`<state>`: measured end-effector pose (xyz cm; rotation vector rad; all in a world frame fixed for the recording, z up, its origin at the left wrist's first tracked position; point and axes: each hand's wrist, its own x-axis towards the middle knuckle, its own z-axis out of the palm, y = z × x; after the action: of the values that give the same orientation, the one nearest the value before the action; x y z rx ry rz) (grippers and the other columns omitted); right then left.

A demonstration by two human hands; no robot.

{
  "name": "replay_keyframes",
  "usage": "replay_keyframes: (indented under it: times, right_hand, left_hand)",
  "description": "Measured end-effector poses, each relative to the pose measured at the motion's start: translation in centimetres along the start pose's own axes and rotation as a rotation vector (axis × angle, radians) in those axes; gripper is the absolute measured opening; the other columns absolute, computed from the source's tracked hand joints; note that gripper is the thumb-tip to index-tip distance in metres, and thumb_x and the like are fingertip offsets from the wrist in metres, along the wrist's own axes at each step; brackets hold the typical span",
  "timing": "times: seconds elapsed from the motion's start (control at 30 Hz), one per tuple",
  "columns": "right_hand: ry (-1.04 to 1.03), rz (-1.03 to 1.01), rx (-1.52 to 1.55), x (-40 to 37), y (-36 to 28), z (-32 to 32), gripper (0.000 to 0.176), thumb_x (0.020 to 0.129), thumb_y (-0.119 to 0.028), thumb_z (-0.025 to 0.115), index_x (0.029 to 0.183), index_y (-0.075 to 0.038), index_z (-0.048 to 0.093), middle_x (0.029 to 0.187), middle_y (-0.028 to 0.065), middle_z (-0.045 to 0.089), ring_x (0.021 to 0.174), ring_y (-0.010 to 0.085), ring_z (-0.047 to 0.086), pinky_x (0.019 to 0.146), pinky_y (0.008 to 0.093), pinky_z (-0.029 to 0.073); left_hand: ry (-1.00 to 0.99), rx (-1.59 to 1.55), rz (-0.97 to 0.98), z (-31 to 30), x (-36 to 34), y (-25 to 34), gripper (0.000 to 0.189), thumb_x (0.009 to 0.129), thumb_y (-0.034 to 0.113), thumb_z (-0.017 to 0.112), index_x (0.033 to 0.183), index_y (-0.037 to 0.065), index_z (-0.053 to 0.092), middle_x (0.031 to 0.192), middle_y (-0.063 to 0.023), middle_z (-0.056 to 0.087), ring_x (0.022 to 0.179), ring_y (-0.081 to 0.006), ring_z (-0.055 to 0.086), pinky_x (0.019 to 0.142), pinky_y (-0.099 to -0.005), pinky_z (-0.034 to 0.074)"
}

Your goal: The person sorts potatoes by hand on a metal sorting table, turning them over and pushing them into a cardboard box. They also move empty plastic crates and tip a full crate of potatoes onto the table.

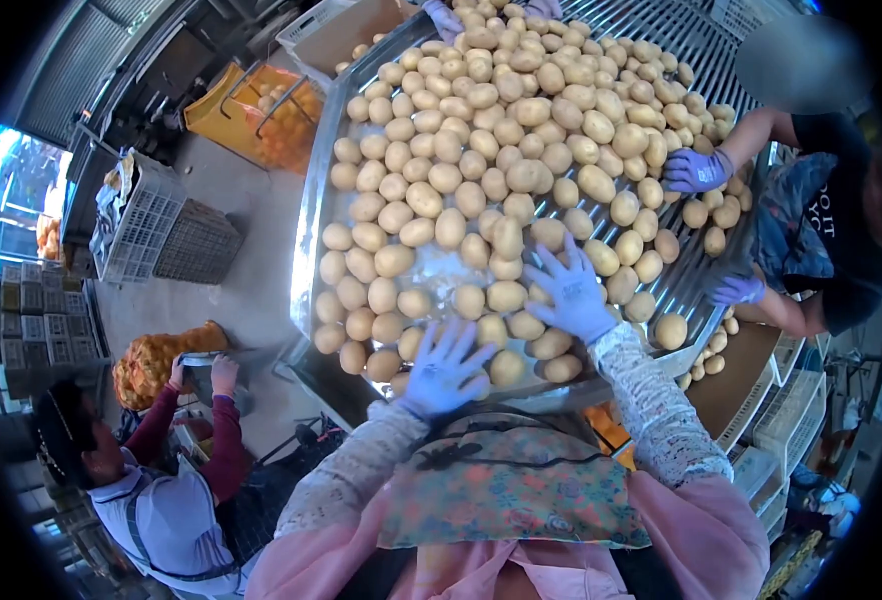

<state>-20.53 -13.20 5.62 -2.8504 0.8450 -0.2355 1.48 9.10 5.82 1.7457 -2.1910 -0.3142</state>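
Note:
Many potatoes (506, 140) lie spread over a metal sorting table (309, 235), whose right part is slatted with bars. My left hand (447, 370), in a pale purple glove, rests with fingers spread over potatoes near the table's front edge. Farther forward and to the right is my right hand (573, 290), gloved alike, its fingers spread and touching potatoes. Neither hand grips anything. A bare patch of metal (441, 275) shows ahead of my left hand.
At right a co-worker's gloved hand (699, 171) reaches into the potatoes; the other gloved hand (738, 290) is by the edge. Another person's gloved hand (445, 20) shows at the far end. A person (161, 500) at lower left handles a sack (151, 370). Crates (786, 410) stand right.

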Motion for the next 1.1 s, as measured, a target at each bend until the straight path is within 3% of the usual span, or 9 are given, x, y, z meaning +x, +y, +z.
replay_keyframes:
  times: [0.27, 0.53, 0.67, 0.73, 0.87, 0.97, 1.03, 1.07, 1.1]
  right_hand:
    - [0.010, -0.172, 0.221, -5.6, -7.5, 0.7, 0.059, 0.083, -0.054, 0.069, 0.136, -0.028, 0.065, 0.154, 0.0102, 0.048, 0.142, 0.0511, 0.036, 0.116, 0.0671, 0.026]
    - [-0.099, -0.425, 0.203, -1.0, -14.1, 5.6, 0.053, 0.084, -0.055, 0.067, 0.129, -0.026, 0.069, 0.153, 0.0071, 0.045, 0.144, 0.0504, 0.031, 0.121, 0.0587, 0.023]
    - [-0.216, -0.536, 0.693, -4.5, -11.3, 6.6, 0.037, 0.086, -0.047, 0.067, 0.109, -0.019, 0.073, 0.125, 0.0041, 0.066, 0.128, 0.0316, 0.055, 0.113, 0.0488, 0.039]
    - [0.055, -0.544, 0.708, -5.2, -6.4, 2.3, 0.029, 0.088, -0.036, 0.067, 0.108, -0.017, 0.074, 0.106, 0.0038, 0.072, 0.107, 0.0263, 0.065, 0.097, 0.0426, 0.050]
    - [0.328, 0.270, 0.364, -7.4, 3.7, -5.0, 0.028, 0.092, -0.021, 0.065, 0.117, -0.010, 0.072, 0.107, 0.0103, 0.073, 0.102, 0.0327, 0.068, 0.092, 0.0432, 0.052]
    - [0.514, 0.310, 0.287, -2.3, 7.9, -3.5, 0.032, 0.091, -0.028, 0.065, 0.116, -0.009, 0.071, 0.106, 0.0130, 0.072, 0.096, 0.0335, 0.069, 0.084, 0.0461, 0.054]
    - [0.304, 0.357, 0.440, 3.2, 7.5, -1.6, 0.041, 0.093, -0.035, 0.064, 0.123, -0.007, 0.067, 0.120, 0.0162, 0.068, 0.099, 0.0354, 0.069, 0.085, 0.0467, 0.055]
    - [0.001, 0.413, 0.120, 5.3, 6.2, -2.1, 0.053, 0.094, -0.035, 0.063, 0.136, -0.003, 0.057, 0.135, 0.0183, 0.060, 0.103, 0.0358, 0.069, 0.087, 0.0462, 0.056]
    - [0.111, 0.283, -0.059, 6.2, 6.5, 2.5, 0.062, 0.095, -0.034, 0.061, 0.146, -0.003, 0.047, 0.135, 0.0210, 0.057, 0.101, 0.0355, 0.070, 0.086, 0.0472, 0.058]
  left_hand:
    - [0.034, 0.108, -0.337, -4.1, -10.7, -4.6, 0.059, 0.089, 0.033, 0.066, 0.144, 0.015, 0.056, 0.146, -0.0203, 0.051, 0.136, -0.0437, 0.044, 0.114, -0.0599, 0.033]
    - [0.076, 0.280, -0.619, -1.4, 2.6, -8.2, 0.065, 0.094, 0.043, 0.062, 0.148, 0.008, 0.051, 0.150, -0.0246, 0.046, 0.142, -0.0442, 0.041, 0.118, -0.0604, 0.025]
    - [-0.027, 0.177, -0.182, 1.5, 6.4, -2.3, 0.071, 0.095, 0.048, 0.062, 0.155, 0.014, 0.045, 0.160, -0.0226, 0.039, 0.149, -0.0409, 0.035, 0.121, -0.0622, 0.020]
    - [0.017, -0.053, 0.007, 1.2, 6.4, -3.0, 0.067, 0.094, 0.047, 0.061, 0.151, 0.013, 0.048, 0.154, -0.0248, 0.043, 0.143, -0.0454, 0.039, 0.120, -0.0598, 0.025]
    - [0.053, 0.185, -0.190, 0.2, 7.2, -8.9, 0.068, 0.095, 0.049, 0.062, 0.151, 0.015, 0.049, 0.154, -0.0302, 0.042, 0.141, -0.0544, 0.037, 0.119, -0.0644, 0.025]
    - [0.160, 0.288, -0.342, 4.3, 10.3, -5.6, 0.075, 0.094, 0.053, 0.062, 0.151, 0.006, 0.047, 0.154, -0.0307, 0.041, 0.141, -0.0545, 0.037, 0.119, -0.0640, 0.025]
    - [0.221, 0.276, -0.392, 5.6, 11.0, -2.1, 0.080, 0.094, 0.054, 0.061, 0.151, 0.000, 0.044, 0.154, -0.0306, 0.041, 0.141, -0.0535, 0.037, 0.119, -0.0641, 0.025]
    - [0.218, 0.197, -0.336, 4.9, 10.4, -0.3, 0.083, 0.094, 0.054, 0.060, 0.151, -0.003, 0.042, 0.154, -0.0306, 0.041, 0.142, -0.0525, 0.038, 0.119, -0.0641, 0.025]
    - [0.180, 0.099, -0.243, 4.0, 9.2, 0.8, 0.086, 0.094, 0.054, 0.061, 0.153, -0.005, 0.039, 0.154, -0.0315, 0.040, 0.144, -0.0518, 0.035, 0.120, -0.0624, 0.023]
